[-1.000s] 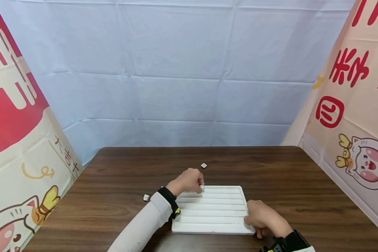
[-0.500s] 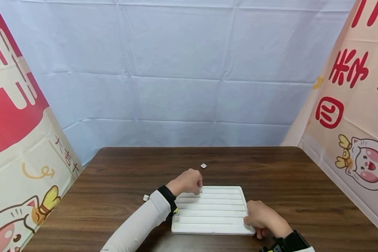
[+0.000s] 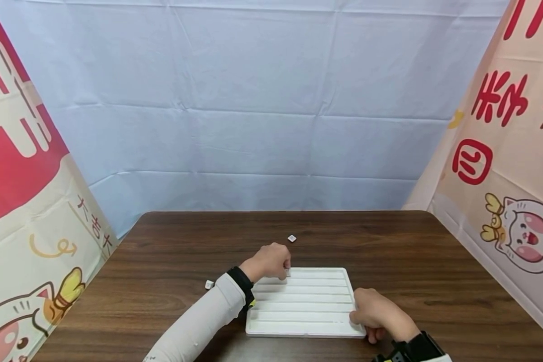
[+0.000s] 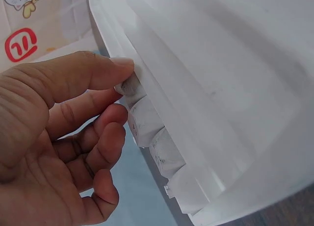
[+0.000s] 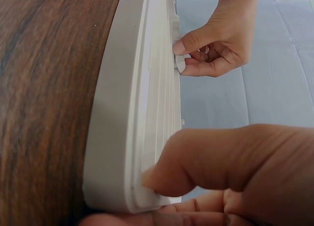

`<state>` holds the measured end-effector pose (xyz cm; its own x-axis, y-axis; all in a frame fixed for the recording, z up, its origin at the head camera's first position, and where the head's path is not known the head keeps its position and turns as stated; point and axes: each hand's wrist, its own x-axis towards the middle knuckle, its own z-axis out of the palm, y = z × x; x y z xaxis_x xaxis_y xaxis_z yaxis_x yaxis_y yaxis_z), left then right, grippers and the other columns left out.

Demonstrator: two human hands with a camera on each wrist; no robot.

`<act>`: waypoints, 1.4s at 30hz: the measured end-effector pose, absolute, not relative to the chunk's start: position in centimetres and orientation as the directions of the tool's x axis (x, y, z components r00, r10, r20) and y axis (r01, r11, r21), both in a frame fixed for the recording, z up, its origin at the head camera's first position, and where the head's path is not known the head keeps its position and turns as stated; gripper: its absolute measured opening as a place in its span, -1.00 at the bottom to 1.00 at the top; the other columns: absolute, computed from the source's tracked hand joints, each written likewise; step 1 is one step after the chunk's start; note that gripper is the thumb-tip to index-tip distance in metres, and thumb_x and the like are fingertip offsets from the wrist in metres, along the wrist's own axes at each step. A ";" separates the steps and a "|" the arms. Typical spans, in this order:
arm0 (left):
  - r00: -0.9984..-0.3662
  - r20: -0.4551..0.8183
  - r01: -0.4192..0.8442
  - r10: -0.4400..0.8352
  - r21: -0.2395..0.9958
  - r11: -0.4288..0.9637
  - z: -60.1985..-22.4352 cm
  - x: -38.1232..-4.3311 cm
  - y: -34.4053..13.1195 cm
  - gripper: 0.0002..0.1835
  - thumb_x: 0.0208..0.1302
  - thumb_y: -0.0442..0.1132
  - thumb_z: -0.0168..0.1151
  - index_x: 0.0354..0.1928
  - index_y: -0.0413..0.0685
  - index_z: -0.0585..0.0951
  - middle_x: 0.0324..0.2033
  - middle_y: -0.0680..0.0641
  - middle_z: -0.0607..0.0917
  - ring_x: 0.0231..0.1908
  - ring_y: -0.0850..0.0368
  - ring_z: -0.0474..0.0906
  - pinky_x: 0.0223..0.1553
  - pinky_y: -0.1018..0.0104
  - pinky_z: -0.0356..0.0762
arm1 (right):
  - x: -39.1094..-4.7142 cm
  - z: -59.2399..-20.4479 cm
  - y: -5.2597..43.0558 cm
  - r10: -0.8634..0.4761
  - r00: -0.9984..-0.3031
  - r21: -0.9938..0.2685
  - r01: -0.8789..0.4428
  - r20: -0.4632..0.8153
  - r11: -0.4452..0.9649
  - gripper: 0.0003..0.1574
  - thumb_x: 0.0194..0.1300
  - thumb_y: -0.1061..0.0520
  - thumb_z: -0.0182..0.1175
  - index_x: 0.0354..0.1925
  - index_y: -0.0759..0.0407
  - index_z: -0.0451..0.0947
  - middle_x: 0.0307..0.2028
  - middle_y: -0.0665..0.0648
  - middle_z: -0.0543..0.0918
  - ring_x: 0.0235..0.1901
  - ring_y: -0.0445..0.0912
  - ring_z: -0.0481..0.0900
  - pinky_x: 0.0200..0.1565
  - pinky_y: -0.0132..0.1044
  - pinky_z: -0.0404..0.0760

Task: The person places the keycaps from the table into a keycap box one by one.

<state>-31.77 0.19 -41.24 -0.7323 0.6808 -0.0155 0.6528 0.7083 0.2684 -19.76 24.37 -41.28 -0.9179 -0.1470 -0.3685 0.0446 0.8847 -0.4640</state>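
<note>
A white ridged tray lies on the table, with long parallel grooves across it. My left hand is over the tray's far edge. Its thumb and index finger pinch a small white keycap at the groove along that edge. Several similar keycaps sit side by side in the same groove, mostly hidden by the hand in the head view. My right hand grips the tray's near right corner, thumb on the top rim and the other fingers curled at its side.
One loose white keycap lies on the brown wooden table beyond the tray. Another keycap lies left of the tray, close to the left forearm. A pale blue cloth hangs behind the table, with printed cloths at both sides.
My left hand has shifted slightly left, bringing the pinched keycap down to the far groove, where less of it shows. The right hand stays at the tray's corner.
</note>
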 end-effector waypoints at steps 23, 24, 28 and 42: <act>-0.724 0.013 0.670 0.689 0.247 0.700 -41.4 -31.8 0.1 -0.74 0.03 -0.39 0.27 -0.66 0.12 0.53 -0.69 0.20 0.42 -0.63 0.27 0.22 -0.45 0.29 0.10 | -19.9 -41.4 24.3 -0.141 -0.918 -0.461 0.050 -0.371 0.886 -0.83 0.08 0.34 0.10 -0.61 0.29 0.42 -0.90 0.14 0.44 -0.91 -0.15 0.42 -0.82 -0.36 0.37; -0.723 0.013 0.671 0.690 0.249 0.699 -41.4 -31.8 0.1 -0.74 0.03 -0.40 0.27 -0.66 0.12 0.52 -0.69 0.19 0.42 -0.64 0.26 0.22 -0.44 0.29 0.10 | -19.9 -41.4 24.3 -0.143 -0.918 -0.462 0.048 -0.370 0.886 -0.83 0.08 0.34 0.10 -0.62 0.29 0.42 -0.90 0.14 0.44 -0.92 -0.15 0.42 -0.82 -0.36 0.37; -0.724 0.014 0.671 0.690 0.250 0.698 -41.4 -31.8 0.1 -0.74 0.02 -0.41 0.26 -0.66 0.11 0.51 -0.69 0.19 0.41 -0.64 0.26 0.21 -0.43 0.27 0.10 | -19.9 -41.4 24.3 -0.150 -0.919 -0.463 0.039 -0.365 0.885 -0.79 0.09 0.34 0.10 -0.64 0.29 0.42 -0.90 0.14 0.44 -0.91 -0.15 0.42 -0.82 -0.35 0.38; -0.725 0.002 0.669 0.688 0.238 0.704 -41.8 -31.9 0.4 -0.75 -0.02 -0.39 0.28 -0.64 0.14 0.51 -0.66 0.21 0.44 -0.62 0.26 0.27 -0.39 0.24 0.16 | -19.9 -41.4 24.4 -0.144 -0.921 -0.468 0.045 -0.361 0.883 -0.78 0.10 0.34 0.10 -0.65 0.29 0.42 -0.90 0.14 0.44 -0.91 -0.15 0.42 -0.81 -0.34 0.39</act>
<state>-31.94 0.45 -41.81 -0.7254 0.6884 0.0025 0.6691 0.7042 0.2376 -19.85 24.37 -41.43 -0.9213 -0.1445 -0.3610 0.0448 0.8828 -0.4676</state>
